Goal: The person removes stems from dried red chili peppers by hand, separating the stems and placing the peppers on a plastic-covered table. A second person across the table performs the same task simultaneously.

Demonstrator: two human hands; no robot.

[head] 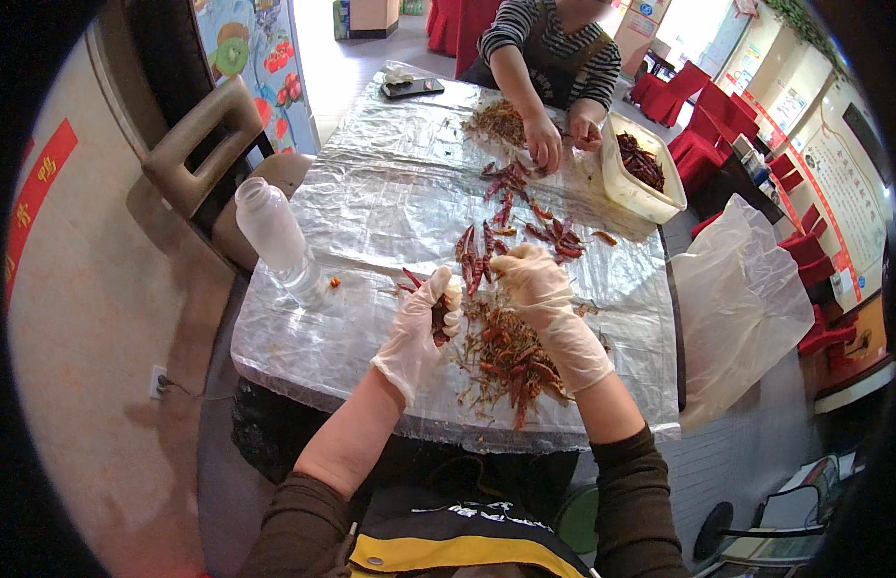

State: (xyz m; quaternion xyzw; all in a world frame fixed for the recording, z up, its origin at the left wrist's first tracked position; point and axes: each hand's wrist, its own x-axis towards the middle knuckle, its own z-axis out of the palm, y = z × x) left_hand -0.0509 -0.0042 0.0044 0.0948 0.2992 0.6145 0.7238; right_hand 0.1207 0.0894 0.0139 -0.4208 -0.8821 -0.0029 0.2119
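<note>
My left hand [422, 325], in a thin whitish glove, is closed around several dried red chilies [440, 318]; red tips stick out past the thumb. My right hand [538, 289], gloved the same way, has its fingers curled at the near edge of a loose group of dried chilies [474, 253]. Whether a chili is pinched in those fingertips is hidden. Below and between my hands lies a heap of chili stems and broken red chilies [516, 361]. Another chili cluster [563, 237] lies beyond my right hand.
Silvery sheeting [375, 217] covers the table. At left stands an uncapped clear bottle [278, 238]; a phone [413, 88] lies at the back. Opposite, a person's hands [545, 148] work beside a stem pile [500, 123] and a chili-filled tub [643, 173]. A plastic bag [736, 303] hangs at right.
</note>
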